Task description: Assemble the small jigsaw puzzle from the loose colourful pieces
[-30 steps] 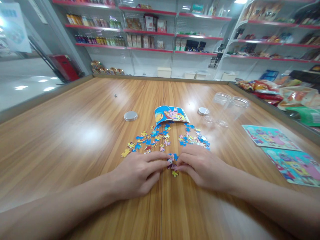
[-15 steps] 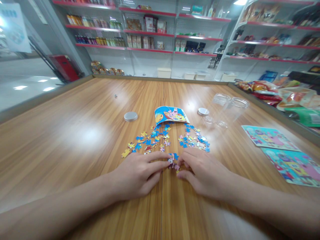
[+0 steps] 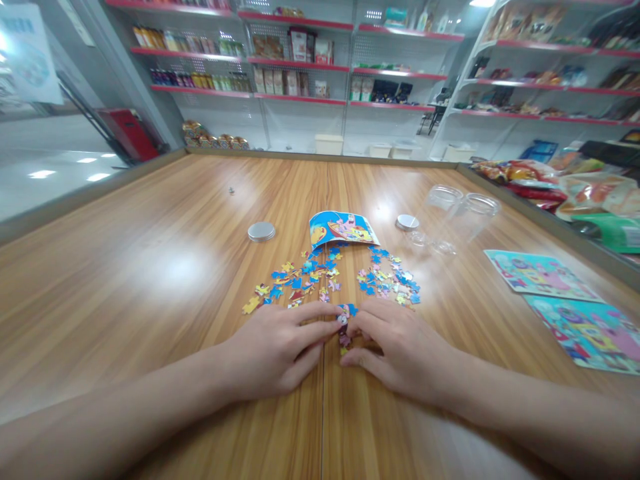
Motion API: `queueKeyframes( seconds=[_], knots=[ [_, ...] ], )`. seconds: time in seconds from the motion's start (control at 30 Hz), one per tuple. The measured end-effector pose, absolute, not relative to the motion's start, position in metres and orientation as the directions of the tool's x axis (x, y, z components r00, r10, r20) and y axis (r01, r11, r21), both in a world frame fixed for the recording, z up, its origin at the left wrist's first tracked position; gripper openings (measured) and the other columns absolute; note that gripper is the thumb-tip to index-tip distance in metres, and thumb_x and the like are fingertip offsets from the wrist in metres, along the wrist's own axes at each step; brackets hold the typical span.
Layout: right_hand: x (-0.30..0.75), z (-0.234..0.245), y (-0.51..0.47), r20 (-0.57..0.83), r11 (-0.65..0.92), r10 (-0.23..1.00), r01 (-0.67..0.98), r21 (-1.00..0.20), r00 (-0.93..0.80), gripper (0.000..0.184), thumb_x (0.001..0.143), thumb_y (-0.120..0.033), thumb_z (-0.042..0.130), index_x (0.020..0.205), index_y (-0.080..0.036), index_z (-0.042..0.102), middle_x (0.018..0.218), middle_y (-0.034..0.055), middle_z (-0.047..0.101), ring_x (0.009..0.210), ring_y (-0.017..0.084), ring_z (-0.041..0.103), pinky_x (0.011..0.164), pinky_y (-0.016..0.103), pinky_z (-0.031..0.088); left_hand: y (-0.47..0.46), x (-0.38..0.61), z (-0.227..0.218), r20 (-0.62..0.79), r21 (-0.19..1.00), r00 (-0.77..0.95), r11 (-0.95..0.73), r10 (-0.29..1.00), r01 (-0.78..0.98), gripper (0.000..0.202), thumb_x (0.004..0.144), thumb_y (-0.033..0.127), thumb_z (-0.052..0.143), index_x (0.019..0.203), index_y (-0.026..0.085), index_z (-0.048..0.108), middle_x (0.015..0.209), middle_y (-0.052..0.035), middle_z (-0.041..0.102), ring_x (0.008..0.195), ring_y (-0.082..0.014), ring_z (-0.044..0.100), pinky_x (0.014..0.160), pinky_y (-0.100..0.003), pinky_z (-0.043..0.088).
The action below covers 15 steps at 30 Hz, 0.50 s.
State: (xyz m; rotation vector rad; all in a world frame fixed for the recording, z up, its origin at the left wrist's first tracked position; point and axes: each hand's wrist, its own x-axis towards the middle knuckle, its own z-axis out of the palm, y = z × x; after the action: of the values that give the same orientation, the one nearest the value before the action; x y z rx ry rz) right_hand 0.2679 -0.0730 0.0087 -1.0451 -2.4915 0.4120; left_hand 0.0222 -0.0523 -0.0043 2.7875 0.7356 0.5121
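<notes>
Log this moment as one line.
left hand: fingertips on puzzle-piece cluster | right hand: fingertips on it too | loose pieces: scattered just beyond | surface: wooden table

Bare left hand [image 3: 273,350] and bare right hand [image 3: 406,352], forearms unsleeved as far as seen

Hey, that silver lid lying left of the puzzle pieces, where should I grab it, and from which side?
Take the silver lid by its rim, coming straight down from above and pinching opposite edges. It is a thin disc lying flat on the table with bare wood all round, so the edge is probably the only hold.
</notes>
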Motion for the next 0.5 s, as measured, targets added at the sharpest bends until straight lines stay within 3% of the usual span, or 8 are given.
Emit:
queueKeyframes(
  seconds=[0.33, 0.5],
  knots=[
    [0.2675, 0.0079, -0.0727, 0.277, 0.689, 0.722, 0.623, -0.371, -0.634, 0.020, 0.088, -0.035, 0.072, 0.092, -0.017, 0.065, 0.090, 0.0056, 0.066, 0.085, 0.023, 0.060, 0.076, 0.035, 0.043, -0.0518, 0.0216, -0.0054, 0.253, 0.293, 0.820, -0.848, 0.514, 0.441, 0.041, 0.094, 0.015, 0.045, 0.132, 0.028, 0.055, 0.144, -0.0006, 0.053, 0.115, -0.0186, 0.064, 0.092, -0.035, 0.060],
    [0.2668, 0.0056, -0.0741, 0.272, 0.654, 0.751, 0.620, -0.432, -0.602, 0.018, 0.085, -0.033, 0.076, 0.090, -0.020, 0.065, 0.088, 0.0021, 0.068, 0.084, 0.020, 0.060, 0.077, 0.033, 0.042, -0.0522, 0.0210, -0.0055, 0.265, 0.276, 0.820, -0.855, 0.507, 0.440, 0.042, 0.093, 0.015, 0.045, 0.132, 0.027, 0.055, 0.144, -0.0005, 0.053, 0.115, -0.0185, 0.064, 0.092, -0.036, 0.060]
  ],
)
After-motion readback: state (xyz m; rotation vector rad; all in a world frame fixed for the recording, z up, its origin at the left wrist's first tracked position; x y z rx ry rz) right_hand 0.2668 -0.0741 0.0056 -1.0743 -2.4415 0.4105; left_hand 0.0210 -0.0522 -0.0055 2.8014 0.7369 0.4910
